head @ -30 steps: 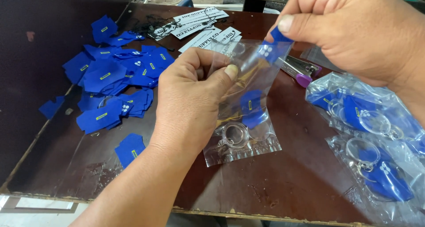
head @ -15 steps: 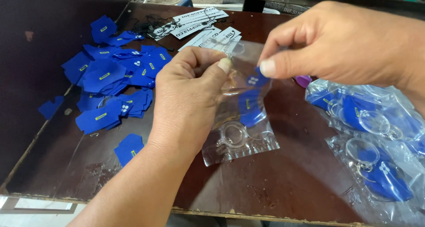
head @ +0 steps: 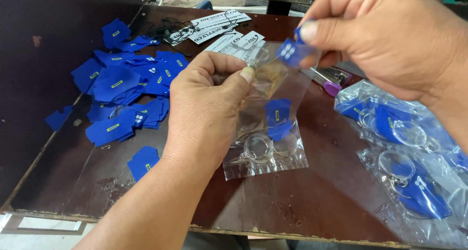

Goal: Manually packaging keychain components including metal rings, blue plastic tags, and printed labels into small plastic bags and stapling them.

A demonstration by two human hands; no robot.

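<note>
Lifted from down inside the bag's mouth half a second ago, the right hand (head: 390, 40) now sits higher and further from the left hand, pinching a small blue tag (head: 290, 51) between thumb and forefinger just above the opening of the clear bag (head: 273, 133). The left hand (head: 209, 99) has hardly shifted: its thumb and fingers stay pressed together on the bag's upper edge, holding it up off the surface (head: 302, 206). Below that grip, inside the bag, lie another blue tag (head: 279, 117) and a clear key ring (head: 258, 148). So the pinched tag is at the opening, not yet dropped in, and the bag is still unsealed. Left of the left hand lies a loose pile of blue tags (head: 126, 91); below the right hand, filled bags (head: 404, 157) are heaped. White cards (head: 219, 26) lie beyond both hands.
</note>
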